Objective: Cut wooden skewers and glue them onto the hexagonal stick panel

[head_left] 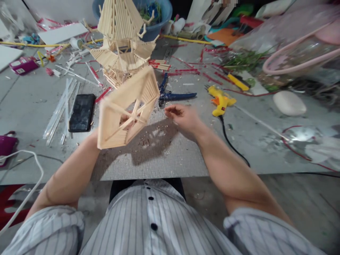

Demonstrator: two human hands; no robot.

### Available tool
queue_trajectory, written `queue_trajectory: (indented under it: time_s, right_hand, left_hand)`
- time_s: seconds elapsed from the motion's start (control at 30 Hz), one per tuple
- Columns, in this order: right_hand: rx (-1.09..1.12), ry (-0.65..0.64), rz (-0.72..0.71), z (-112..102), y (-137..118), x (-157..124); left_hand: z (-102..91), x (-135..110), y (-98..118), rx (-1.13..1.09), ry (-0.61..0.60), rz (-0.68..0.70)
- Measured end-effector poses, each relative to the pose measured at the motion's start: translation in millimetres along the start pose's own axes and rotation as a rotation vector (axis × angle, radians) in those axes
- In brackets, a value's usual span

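Note:
My left hand [128, 122] is behind a hexagonal roof piece made of pale wooden sticks [111, 118] and grips it. The piece is tilted up off the table, its hollow underside and crossed spokes facing me; most of the hand is hidden, with some fingers showing through the gaps. To the right, my right hand [183, 118] is low over the table, slightly blurred, fingers curled together. Whatever may be between those fingertips is too small to tell. Just beyond it lie dark blue pliers [177, 96]. A tiered stick-built tower [120, 21] stands behind the roof piece.
A black phone [82, 112] and clear glue sticks [60, 109] lie at left. On the right are a yellow glue gun [220, 100] with its cord and a white oval object [289, 103]. A blue basin [166, 14] stands at the back. Wood crumbs and red strips litter the table.

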State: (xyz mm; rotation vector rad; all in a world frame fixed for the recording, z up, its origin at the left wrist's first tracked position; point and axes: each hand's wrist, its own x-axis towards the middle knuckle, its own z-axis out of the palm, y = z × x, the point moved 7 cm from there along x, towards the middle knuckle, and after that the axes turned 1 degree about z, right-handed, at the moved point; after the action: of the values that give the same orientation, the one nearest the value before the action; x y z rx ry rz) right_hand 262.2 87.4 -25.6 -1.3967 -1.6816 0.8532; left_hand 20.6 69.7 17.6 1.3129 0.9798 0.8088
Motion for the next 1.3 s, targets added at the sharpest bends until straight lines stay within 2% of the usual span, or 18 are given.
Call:
queue_trajectory:
  time_s: [0.03, 0.17, 0.27, 0.43, 0.6, 0.9, 1.3]
  right_hand:
    - [0.079, -0.040, 0.010, 4.2, -2.4, -1.6]
    - [0.374, -0.259, 0.076, 24.7, -14.1, -9.3]
    - [0.502, -0.330, 0.117, 33.1, -19.8, -13.2]
    - [0.674, -0.459, 0.247, 43.8, -20.2, -20.5]
    - [0.755, -0.484, 0.296, 43.6, -21.2, -22.8]
    - [0.717, -0.406, 0.321, 40.3, -18.1, -21.3]
    - [0.733, -0.372, 0.340, 38.4, -17.5, -19.9]
  left_hand:
    - [5.3, -0.8, -3.2, -0.045, -0.027, -0.007]
    - [34.0, -4.2, -15.5, -0.286, -0.325, -0.071]
    - [39.3, -5.1, -12.5, -0.357, -0.358, -0.024]
    - [39.6, -2.4, -19.4, -0.396, -0.298, -0.068]
    - [33.6, 2.4, -31.1, -0.384, -0.230, -0.092]
    - [24.2, 0.2, -30.4, -0.303, -0.094, -0.180]
    - [20.1, 0.9, -40.0, -0.262, -0.085, -0.255]
